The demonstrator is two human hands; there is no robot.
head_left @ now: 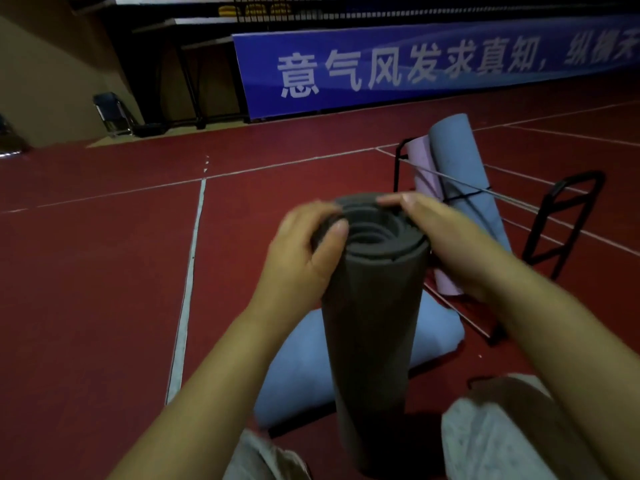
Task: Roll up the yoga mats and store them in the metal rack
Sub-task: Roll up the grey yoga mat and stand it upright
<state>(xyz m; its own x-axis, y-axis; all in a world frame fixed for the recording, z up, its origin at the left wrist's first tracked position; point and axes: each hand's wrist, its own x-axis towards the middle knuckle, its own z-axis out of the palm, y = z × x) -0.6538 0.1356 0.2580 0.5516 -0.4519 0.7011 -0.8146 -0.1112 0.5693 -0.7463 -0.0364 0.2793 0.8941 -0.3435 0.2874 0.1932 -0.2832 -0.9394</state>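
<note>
Dark grey rolled mat (372,306) stands upright on the floor, long axis vertical, top end gripped by left hand (298,258) and right hand (446,244), fingers curled round the rim; metal rack (561,220) lies forward-right, nearer the right hand.

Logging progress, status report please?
Both hands, left and right, grip upright grey rolled mat. Rack holds two mats. Blue mat on floor.
</note>
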